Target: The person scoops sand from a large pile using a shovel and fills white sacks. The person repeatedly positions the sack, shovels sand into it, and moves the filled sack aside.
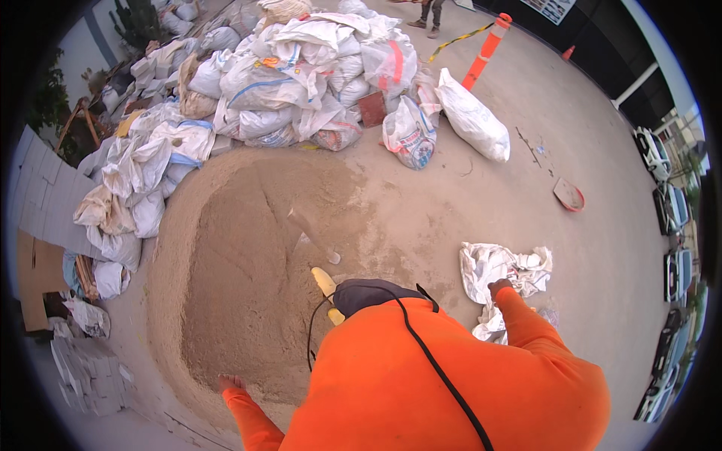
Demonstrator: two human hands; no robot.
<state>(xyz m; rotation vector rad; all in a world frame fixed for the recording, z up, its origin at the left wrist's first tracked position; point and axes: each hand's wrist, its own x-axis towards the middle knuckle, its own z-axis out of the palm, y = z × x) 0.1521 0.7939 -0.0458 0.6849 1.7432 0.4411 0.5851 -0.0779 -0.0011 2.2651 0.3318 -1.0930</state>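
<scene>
My right hand (499,288) is closed on the edge of a crumpled white woven sack (530,270), which lies on the ground to my right. My left hand (231,382) reaches out low on the left, over the near edge of a broad mound of brown sand (241,263). Its fingers look stretched out, with nothing in them. A pale tube-like object (312,234) lies on the sand ahead; I cannot make out its kind. Yellow footwear (324,283) shows just beyond my orange-clad body.
A large heap of filled white sacks (271,90) stands beyond the sand. One full sack (472,116) leans near an orange post (487,52). A reddish scoop-like pan (569,195) lies far right. Grey blocks (86,376) are stacked left. Another person's legs (432,15) show at the back.
</scene>
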